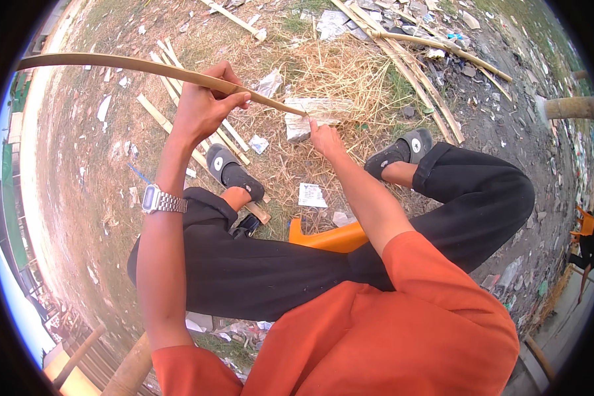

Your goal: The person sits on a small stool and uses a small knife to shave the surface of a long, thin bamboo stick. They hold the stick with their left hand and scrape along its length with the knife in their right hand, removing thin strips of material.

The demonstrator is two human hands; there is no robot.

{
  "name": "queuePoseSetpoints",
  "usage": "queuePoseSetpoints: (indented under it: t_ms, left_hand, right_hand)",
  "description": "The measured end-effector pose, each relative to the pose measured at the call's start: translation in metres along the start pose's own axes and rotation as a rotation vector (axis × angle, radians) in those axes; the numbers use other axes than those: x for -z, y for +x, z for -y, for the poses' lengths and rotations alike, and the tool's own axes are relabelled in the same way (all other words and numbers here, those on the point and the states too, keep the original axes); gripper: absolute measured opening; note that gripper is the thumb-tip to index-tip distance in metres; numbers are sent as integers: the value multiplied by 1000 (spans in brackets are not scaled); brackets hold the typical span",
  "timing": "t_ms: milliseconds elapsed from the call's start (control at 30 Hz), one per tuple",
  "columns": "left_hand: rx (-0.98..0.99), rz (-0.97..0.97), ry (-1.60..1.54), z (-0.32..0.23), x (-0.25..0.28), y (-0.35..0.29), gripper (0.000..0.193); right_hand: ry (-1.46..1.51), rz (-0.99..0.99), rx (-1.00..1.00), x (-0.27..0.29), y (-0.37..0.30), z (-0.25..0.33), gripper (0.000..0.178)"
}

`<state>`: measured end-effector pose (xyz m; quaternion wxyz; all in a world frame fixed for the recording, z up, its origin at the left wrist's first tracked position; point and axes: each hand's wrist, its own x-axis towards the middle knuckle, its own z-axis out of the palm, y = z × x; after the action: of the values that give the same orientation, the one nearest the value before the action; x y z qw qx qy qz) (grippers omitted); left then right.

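Observation:
A long, flat bamboo strip [135, 64] runs from the far left edge toward the middle, sloping down to the right. My left hand [211, 99] is closed around it, thumb along the near side. Its right end lies above a pale, weathered wood block [333, 105] on the ground. Beside that end is my right hand [327, 140], its fingers curled in; whatever it grips is hidden by the hand. I cannot tell whether the right fingers touch the strip.
Split bamboo pieces [157, 117] lie on the left, with longer poles [409, 66] at the upper right. Straw shavings [350, 72] cover the ground behind the block. An orange plastic seat [333, 239] shows between my legs, near a torn paper scrap [312, 195]. Litter is scattered around.

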<state>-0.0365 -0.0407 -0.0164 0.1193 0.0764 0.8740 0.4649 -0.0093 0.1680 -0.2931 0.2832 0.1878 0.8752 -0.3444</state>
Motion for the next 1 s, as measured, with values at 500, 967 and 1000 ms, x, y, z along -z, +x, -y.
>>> queuePoseSetpoints:
  t_ms: [500,967,1000]
  left_hand:
    - [27,3,-22,5,13,-1,20]
    - [-101,53,-28,-1,4,3,15]
    - [-110,49,-18,-3,3,2,15]
  right_hand:
    - [-417,-159,301,29,4,9,64]
    - [341,-113,397,56,-154,107,62]
    - [325,-120,340,48,-148,100,61]
